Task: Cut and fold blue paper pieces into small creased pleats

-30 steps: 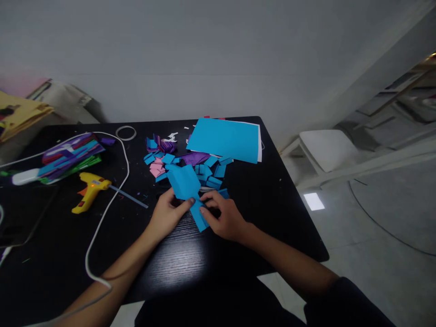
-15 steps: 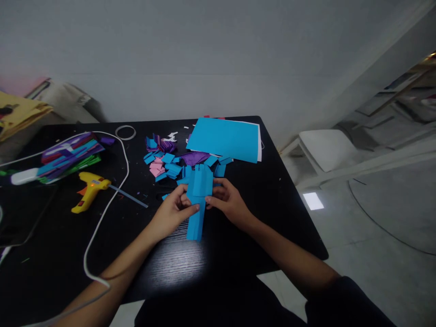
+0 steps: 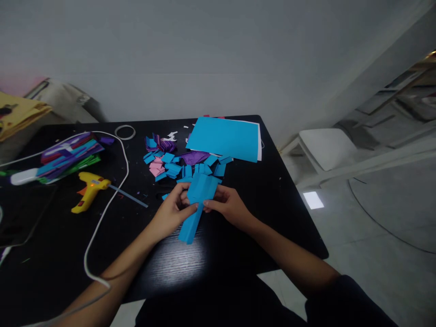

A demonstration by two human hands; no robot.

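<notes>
— What carries the things here?
— It is a black table with rounded corners and wood-grain top [image 3: 252, 190].
— What is lying beyond the fingers [image 3: 189, 211]?
— Just beyond, small folded blue paper pieces [image 3: 173, 170] and small folded pink paper pieces [image 3: 157, 168]. Farther, toward the right, one large rectangular blue paper sheet [image 3: 225, 138].
— And left of the fingers?
— A yellow plastic glue gun [image 3: 86, 188], with a thin grey stick [image 3: 131, 197] reaching from it toward the fingers. Farther left lies a bundle of many-coloured flat strips [image 3: 73, 156].
</notes>
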